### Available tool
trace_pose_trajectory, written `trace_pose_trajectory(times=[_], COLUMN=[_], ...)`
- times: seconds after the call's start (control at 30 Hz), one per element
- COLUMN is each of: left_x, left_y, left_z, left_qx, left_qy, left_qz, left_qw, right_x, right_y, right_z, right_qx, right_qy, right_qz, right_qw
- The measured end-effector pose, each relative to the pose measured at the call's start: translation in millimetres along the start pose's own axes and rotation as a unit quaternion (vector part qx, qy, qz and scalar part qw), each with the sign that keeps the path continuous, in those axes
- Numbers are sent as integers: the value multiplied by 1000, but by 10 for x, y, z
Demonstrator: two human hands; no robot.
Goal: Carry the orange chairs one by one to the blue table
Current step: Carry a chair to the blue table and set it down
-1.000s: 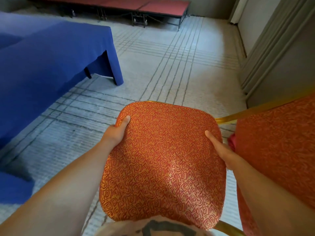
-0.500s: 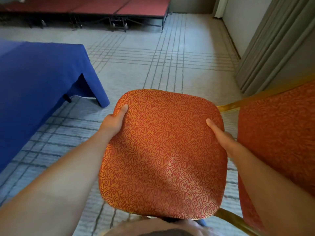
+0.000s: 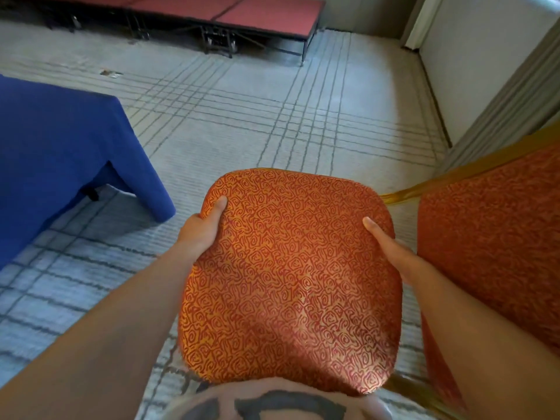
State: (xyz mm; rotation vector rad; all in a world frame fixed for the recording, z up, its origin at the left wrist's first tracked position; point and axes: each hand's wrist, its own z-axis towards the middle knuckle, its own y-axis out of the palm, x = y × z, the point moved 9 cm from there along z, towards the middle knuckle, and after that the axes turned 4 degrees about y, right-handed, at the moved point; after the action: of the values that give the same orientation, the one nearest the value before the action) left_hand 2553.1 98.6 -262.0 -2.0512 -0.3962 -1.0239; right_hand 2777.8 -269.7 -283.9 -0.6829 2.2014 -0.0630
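Orange chair (image 3: pixel 291 277) held above the carpet (image 3: pixel 272 122), seat up. Left hand (image 3: pixel 201 227) and right hand (image 3: pixel 389 248) clamp opposite seat edges, thumbs on top. Blue table (image 3: pixel 60 153) well left.

Pale carpeted floor (image 3: pixel 272 122) crossed by dark grid lines; bearing the blue-draped counter (image 3: pixel 60 140) at left, a red-topped platform (image 3: pixel 242 13) at the far wall.
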Motion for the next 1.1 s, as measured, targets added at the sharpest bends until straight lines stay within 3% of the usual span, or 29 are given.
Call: trace_pose_trajectory(times=[0.3,0.8,1.1], left_x=[713,2532,2771], left_y=[33,-719,-1076], left_z=[1831,5337,7161], left_qx=[27,70,111], left_qy=[-29,10,-40], left_qz=[28,3,-25], left_qw=[999,997,993], right_x=[-1123,-4546,-6056], right_y=[615,1975,3106], right_z=[1893,3570,5117], right_qx=[-64,-55,-91], right_qy=[30,-43,-40], right_qz=[-9,0,-59], right_qw=[997,998,993])
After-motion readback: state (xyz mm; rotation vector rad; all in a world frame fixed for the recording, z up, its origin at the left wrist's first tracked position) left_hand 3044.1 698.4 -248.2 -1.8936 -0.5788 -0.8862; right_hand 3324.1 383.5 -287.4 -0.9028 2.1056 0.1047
